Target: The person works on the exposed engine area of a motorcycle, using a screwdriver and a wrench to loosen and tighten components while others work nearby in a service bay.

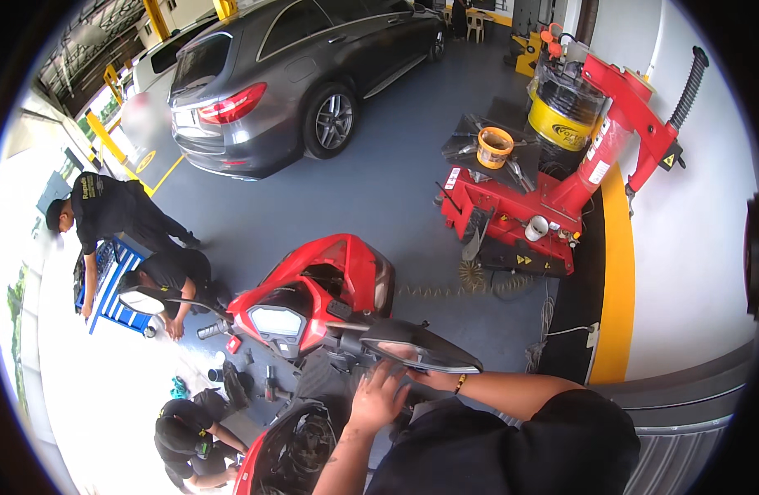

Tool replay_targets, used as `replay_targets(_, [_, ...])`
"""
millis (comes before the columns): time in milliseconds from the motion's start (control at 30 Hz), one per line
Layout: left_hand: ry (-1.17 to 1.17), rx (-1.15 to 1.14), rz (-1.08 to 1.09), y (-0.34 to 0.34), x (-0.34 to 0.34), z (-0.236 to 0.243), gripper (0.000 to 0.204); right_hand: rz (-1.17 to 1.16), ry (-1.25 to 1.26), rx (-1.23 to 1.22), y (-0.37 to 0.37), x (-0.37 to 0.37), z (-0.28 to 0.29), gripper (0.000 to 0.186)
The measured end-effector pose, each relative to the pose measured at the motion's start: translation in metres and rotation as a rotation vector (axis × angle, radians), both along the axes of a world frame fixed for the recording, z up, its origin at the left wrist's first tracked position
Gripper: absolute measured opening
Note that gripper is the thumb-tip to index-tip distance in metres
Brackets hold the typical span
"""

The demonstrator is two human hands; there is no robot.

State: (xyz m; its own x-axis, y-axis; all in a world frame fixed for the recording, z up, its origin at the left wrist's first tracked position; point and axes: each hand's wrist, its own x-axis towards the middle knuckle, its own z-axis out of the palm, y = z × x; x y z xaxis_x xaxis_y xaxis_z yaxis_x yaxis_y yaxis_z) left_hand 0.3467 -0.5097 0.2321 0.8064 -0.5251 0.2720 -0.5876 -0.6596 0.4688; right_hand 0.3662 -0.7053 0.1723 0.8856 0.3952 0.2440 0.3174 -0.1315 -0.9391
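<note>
The left hand (pixel 379 399) holds its fingers loosely spread at the lower edge of a dark mirror (pixel 433 351); whether they touch it cannot be told. The right hand (pixel 431 379) lies partly hidden by the mirror, its grip unclear. The red scooter (pixel 363 266) spreads from eight to eleven o'clock, with a crouching co-worker (pixel 180 433) near its edge toward nine. Grey floor (pixel 421 177) stretches at twelve, bounded by the grey car (pixel 276 103) beyond. At one o'clock, a coiled hose (pixel 470 275) lies before the red machine (pixel 511 216).
</note>
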Motion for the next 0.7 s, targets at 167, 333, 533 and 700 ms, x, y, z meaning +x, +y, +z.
replay_targets(167, [-0.070,0.019,-0.138,-0.041,0.053,-0.015,0.033,-0.131,-0.200,-0.330,-0.019,-0.007,-0.050,0.040])
replay_targets(333, [-0.099,-0.099,0.079,-0.068,0.074,-0.036,0.027,-0.172,-0.355,-0.210,-0.076,0.011,0.003,0.020])
replay_targets(533, [-0.017,-0.181,0.418,-0.102,0.078,-0.005,0.015,-0.313,-0.266,-0.354,-0.182,0.112,-0.034,0.015])
replay_targets(700, [-0.191,-0.076,0.686,-0.107,0.085,-0.010,0.016,-0.330,-0.348,-0.433,-0.285,0.303,-0.081,0.010])
